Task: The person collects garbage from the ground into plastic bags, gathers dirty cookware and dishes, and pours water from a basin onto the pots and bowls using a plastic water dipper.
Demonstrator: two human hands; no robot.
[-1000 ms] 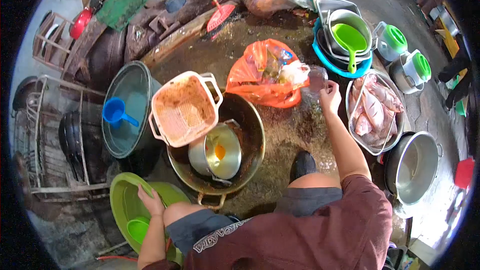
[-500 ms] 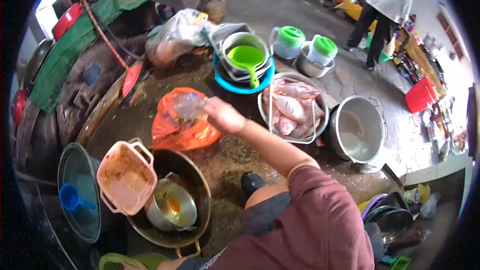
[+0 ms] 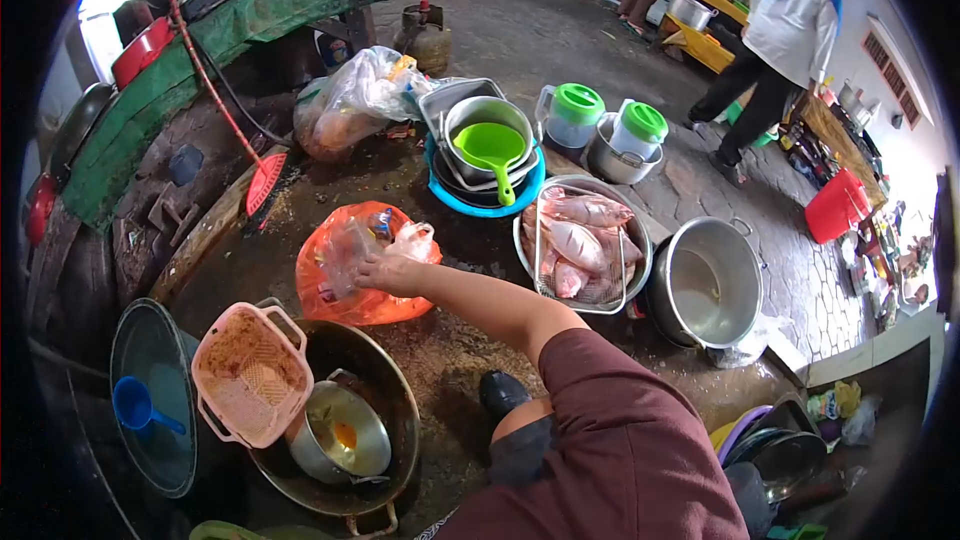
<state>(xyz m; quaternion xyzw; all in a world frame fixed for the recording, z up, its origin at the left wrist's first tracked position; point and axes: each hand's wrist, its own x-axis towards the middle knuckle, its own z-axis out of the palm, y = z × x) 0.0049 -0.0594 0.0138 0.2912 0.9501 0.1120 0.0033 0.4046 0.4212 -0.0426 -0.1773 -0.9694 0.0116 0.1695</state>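
Observation:
My right hand [image 3: 392, 274] reaches over the orange plastic bag [image 3: 325, 307], its fingers slightly apart and touching crumpled clear plastic [image 3: 346, 248] inside. White plastic [image 3: 413, 242] lies at the bag's right side. My left hand is out of sight. Below the bag, a large dark pan [image 3: 402, 395] holds a metal pot [image 3: 372, 440] with yellowish liquid. A pink basket [image 3: 250, 370] is tilted at the pan's left rim. To the right, whole fish [image 3: 575, 243] lie in a wire basket within a round basin.
Stacked metal containers and a green dipper [image 3: 490, 145] sit in a blue basin [image 3: 443, 185]. Two green-lidded jugs [image 3: 575, 120] stand behind the fish. An empty pot [image 3: 705, 280] is at the right. A red broom [image 3: 264, 183] leans at the left. A person [image 3: 790, 30] walks farther back.
My right hand has moved left and down with the clear plastic, deeper over the orange bag. My left hand has left the bottom edge. The person at the back has shifted slightly.

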